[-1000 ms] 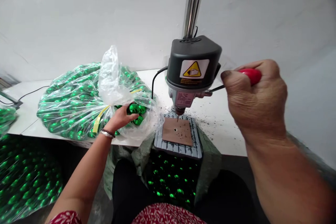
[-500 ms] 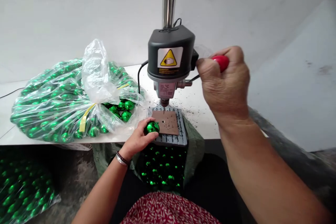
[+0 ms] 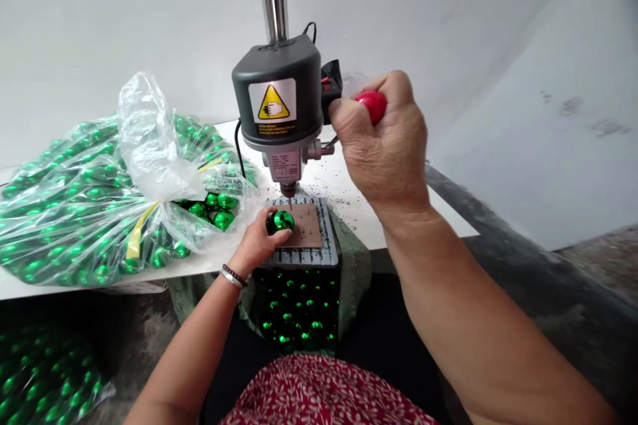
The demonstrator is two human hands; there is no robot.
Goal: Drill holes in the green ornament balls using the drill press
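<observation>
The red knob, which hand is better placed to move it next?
Probably the right hand: its fingers wrap the red knob, while the left hand holds a green ball near the drill bit.

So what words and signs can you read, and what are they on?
"Attention:" on the sticker on the drill; lines beneath too small.
Yellow triangle sign picturing a hand, same sticker.
Pinkish plate below: too small to read.
Print on the bag: too blurred to read.

We have a shiny metallic-green round bauble [image 3: 284, 220], a glossy red rounded lever knob [image 3: 375, 106], a dark grey drill-press housing [image 3: 276, 66] with a yellow-and-black warning triangle [image 3: 273, 105], a brown square board [image 3: 308, 227] flecked dark, and our red cloth garment [image 3: 319, 388] patterned with pale leafy sprigs.
</observation>
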